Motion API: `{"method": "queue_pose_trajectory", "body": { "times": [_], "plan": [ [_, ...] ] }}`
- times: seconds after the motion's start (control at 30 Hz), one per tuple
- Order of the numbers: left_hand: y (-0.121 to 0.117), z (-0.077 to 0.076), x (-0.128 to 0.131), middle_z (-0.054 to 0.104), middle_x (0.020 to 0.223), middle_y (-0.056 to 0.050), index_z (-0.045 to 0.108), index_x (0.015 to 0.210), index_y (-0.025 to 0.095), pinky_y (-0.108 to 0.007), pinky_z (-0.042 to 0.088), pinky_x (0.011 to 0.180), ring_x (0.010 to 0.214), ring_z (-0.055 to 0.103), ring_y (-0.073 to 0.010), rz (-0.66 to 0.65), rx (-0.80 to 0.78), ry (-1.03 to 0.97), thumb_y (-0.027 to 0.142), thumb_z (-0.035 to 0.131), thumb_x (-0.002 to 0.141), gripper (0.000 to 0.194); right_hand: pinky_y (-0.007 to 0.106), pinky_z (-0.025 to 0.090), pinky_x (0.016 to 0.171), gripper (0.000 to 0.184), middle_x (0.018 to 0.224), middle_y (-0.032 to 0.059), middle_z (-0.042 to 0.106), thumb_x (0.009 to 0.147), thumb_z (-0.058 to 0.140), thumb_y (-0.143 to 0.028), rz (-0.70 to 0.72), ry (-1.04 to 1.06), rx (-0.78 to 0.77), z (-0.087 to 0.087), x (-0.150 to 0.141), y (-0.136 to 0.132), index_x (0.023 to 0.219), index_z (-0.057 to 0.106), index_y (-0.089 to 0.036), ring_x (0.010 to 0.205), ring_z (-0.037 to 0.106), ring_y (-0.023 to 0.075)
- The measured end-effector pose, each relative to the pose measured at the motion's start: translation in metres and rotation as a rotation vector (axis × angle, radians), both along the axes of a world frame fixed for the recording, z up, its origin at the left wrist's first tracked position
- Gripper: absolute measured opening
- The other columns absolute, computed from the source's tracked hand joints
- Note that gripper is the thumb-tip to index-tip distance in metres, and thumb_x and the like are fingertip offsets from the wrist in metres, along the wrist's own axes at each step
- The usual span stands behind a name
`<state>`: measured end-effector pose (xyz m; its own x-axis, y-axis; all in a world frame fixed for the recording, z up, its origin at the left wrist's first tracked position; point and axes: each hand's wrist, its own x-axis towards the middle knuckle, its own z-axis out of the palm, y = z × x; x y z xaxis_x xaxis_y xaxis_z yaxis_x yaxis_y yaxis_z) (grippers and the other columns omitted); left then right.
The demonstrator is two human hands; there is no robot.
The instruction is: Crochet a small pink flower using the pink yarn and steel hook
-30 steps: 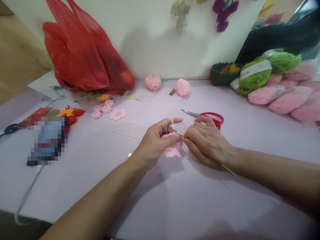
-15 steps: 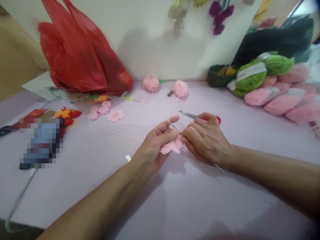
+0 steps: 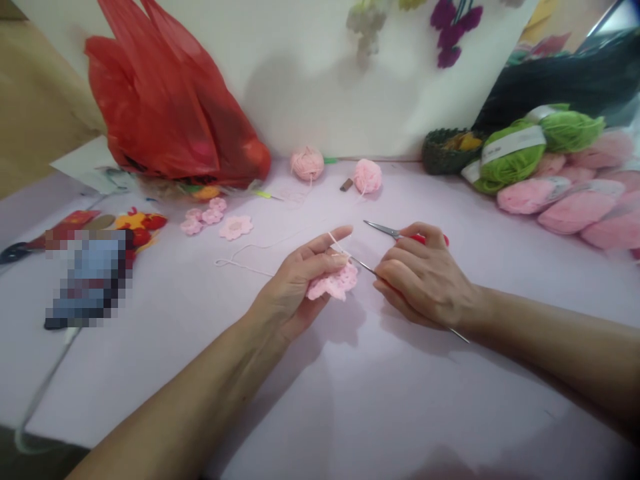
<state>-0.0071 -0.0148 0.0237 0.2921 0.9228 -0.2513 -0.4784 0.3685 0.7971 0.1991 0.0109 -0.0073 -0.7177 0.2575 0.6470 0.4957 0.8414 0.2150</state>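
My left hand (image 3: 293,287) pinches a pink crochet piece (image 3: 333,282), with a pale pink yarn strand (image 3: 260,252) looped over its raised index finger. My right hand (image 3: 425,277) grips a slim steel crochet hook (image 3: 364,264), whose tip reaches the yarn just above the piece and whose shank sticks out below my little finger. Red-handled scissors (image 3: 383,231) lie on the table just beyond my right hand, partly hidden by it.
Several pink crochet flowers (image 3: 235,227) lie left of my hands, below a red plastic bag (image 3: 165,113). Two pink yarn balls (image 3: 367,177) sit at the back. Green (image 3: 510,157) and pink skeins (image 3: 575,212) are piled right on the lilac table cover (image 3: 320,400).
My hands have moved slightly apart, leaving more of the crochet piece visible between them. The hook tip now sits higher, by the yarn on my left index finger.
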Motion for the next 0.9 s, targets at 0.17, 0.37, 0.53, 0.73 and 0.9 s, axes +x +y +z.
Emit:
{"method": "queue_pose_trajectory", "body": {
  "times": [0.17, 0.37, 0.53, 0.73, 0.9],
  "plan": [
    [0.000, 0.002, -0.001, 0.048, 0.051, 0.009, 0.061, 0.130, 0.010, -0.017, 0.035, 0.051, 0.046, 0.042, -0.0043, 0.026, 0.021, 0.104, 0.006, 0.068, 0.079, 0.052, 0.041, 0.037, 0.085, 0.023, 0.065, 0.0001, 0.058, 0.098, 0.046, -0.019, 0.007, -0.018, 0.007, 0.002, 0.000, 0.000, 0.076, 0.050, -0.020, 0.064, 0.045, 0.0163],
    [0.003, 0.003, -0.008, 0.055, 0.061, 0.005, 0.065, 0.126, 0.012, -0.018, 0.036, 0.052, 0.052, 0.047, -0.0050, -0.002, -0.014, 0.160, 0.008, 0.070, 0.075, 0.051, 0.040, 0.039, 0.086, 0.019, 0.068, -0.0001, 0.057, 0.098, 0.044, -0.018, 0.087, -0.034, -0.143, 0.004, 0.002, 0.001, 0.080, 0.049, -0.020, 0.065, 0.045, 0.0161],
    [0.006, 0.000, -0.014, 0.058, 0.066, 0.000, 0.072, 0.117, 0.012, -0.020, 0.036, 0.052, 0.055, 0.049, -0.0071, -0.047, 0.009, 0.194, 0.009, 0.061, 0.074, 0.044, 0.039, 0.041, 0.085, 0.014, 0.075, 0.0000, 0.051, 0.099, 0.040, -0.017, 0.273, 0.021, -0.448, 0.006, 0.006, 0.003, 0.087, 0.046, -0.020, 0.069, 0.044, 0.0151],
    [0.005, -0.005, -0.009, 0.052, 0.063, 0.005, 0.068, 0.123, 0.016, -0.019, 0.033, 0.051, 0.052, 0.044, -0.0047, -0.185, 0.048, 0.215, 0.012, 0.068, 0.079, 0.044, 0.037, 0.040, 0.083, 0.016, 0.077, -0.0003, 0.051, 0.099, 0.037, -0.013, 0.304, 0.138, -0.578, 0.002, 0.004, 0.001, 0.087, 0.045, -0.020, 0.071, 0.044, 0.0143],
    [0.000, -0.012, -0.002, 0.057, 0.073, 0.004, 0.059, 0.133, 0.018, -0.022, 0.041, 0.057, 0.059, 0.052, -0.0068, -0.182, 0.161, 0.301, 0.020, 0.070, 0.083, 0.051, 0.037, 0.038, 0.081, 0.021, 0.079, 0.0011, 0.056, 0.101, 0.034, -0.015, 0.207, 0.150, -0.589, 0.001, 0.003, -0.001, 0.086, 0.047, -0.019, 0.072, 0.047, 0.0145]
  ]
}}
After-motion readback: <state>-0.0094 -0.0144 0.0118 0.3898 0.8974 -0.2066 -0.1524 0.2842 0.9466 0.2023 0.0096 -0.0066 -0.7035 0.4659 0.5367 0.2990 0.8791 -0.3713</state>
